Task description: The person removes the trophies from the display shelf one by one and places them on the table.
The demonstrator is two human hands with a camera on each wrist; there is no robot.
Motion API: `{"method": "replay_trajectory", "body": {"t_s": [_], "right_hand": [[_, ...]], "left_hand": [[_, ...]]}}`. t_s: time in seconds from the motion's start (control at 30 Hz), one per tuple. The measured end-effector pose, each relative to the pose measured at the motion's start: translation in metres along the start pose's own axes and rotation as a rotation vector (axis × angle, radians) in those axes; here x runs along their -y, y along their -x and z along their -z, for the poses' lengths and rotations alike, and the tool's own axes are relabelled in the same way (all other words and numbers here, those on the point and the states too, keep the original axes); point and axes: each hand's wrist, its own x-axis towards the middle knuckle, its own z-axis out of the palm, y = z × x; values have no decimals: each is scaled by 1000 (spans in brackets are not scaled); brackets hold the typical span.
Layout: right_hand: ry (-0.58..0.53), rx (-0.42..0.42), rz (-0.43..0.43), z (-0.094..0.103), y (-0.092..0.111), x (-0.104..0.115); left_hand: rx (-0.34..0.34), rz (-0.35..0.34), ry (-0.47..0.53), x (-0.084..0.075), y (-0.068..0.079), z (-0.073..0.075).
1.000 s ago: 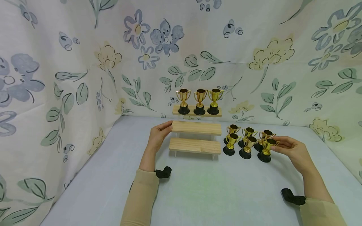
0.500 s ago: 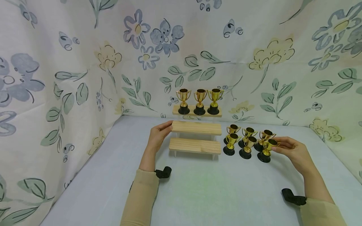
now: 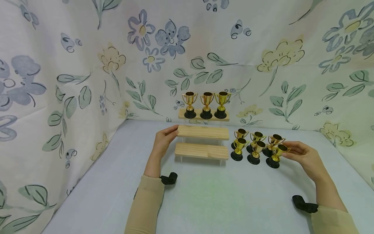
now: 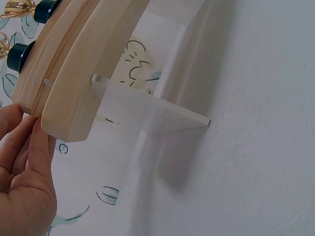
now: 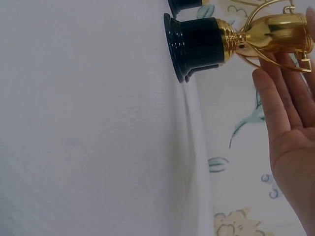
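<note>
My left hand [image 3: 162, 140] pinches the left end of the middle wooden shelf [image 3: 203, 132], thumb and fingers at its edge in the left wrist view. At the right, my right hand [image 3: 304, 158] holds the cup part of the front-right gold trophy [image 3: 275, 156]. This trophy leans slightly to the right, its black base at the tablecloth. In the right wrist view the fingers [image 5: 275, 98] lie behind the gold cup [image 5: 280, 34], and the thumb is mostly cut off by the frame edge. Several similar trophies [image 3: 255, 152] stand upright beside it in two rows.
A lower wooden shelf [image 3: 201, 151] on clear legs stands in front of the middle one. On the top shelf [image 3: 181, 114] at the back are three gold trophies [image 3: 206, 105]. Floral cloth [image 3: 228, 42] hangs behind the white tablecloth [image 3: 210, 201].
The cup of the held trophy has shifted slightly to the right with my right hand, so it leans a little more. My left hand and the shelves stay where they were.
</note>
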Motion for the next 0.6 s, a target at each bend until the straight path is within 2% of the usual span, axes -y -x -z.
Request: {"method": "replay_trajectory", "body": {"t_s": [0.1,0.2,0.3,0.37,0.43,0.5,0.6], "right_hand": [[-121,-78,36,0,2,3],[-397,-248,104,-2,3,15],[-704,-435,237,-7,1,38],[-859,-506,333,-11,-2,58],[-963,-502,426,-15,-6,78],[-1055,-443,491,-21,-10,96],[-1040,-383,529,-31,-17,119]], "left_hand": [[-2,-4,-6,0,0,-1],[3,-8,-14,1,0,-1],[7,1,-2,1,0,-1],[8,-1,-7,1,0,-1],[5,1,-1,1,1,-1],[2,0,-1,0,1,-1],[1,4,6,0,0,0]]}}
